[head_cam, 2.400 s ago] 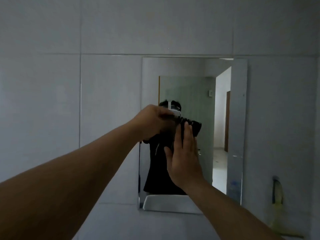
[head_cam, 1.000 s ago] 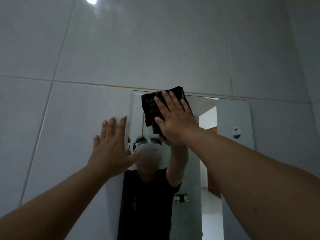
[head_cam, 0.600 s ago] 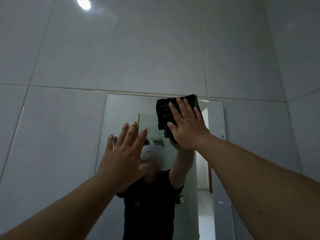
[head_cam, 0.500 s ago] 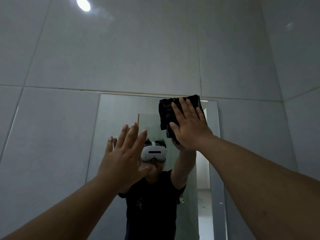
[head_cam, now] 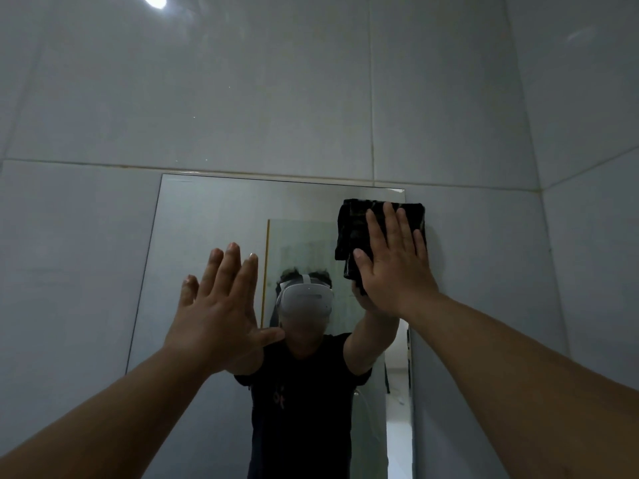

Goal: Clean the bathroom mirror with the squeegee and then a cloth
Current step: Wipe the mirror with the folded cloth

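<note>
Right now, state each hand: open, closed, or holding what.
Left hand: open, fingers straight, holding nothing.
Right hand: open, flat, pressing the black cloth against the mirror.

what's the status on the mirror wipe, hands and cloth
Right hand flat, pressing folded black cloth on rectangular wall mirror, top right corner. Left hand open, fingers spread, in front of the glass. Nothing in the way.
</note>
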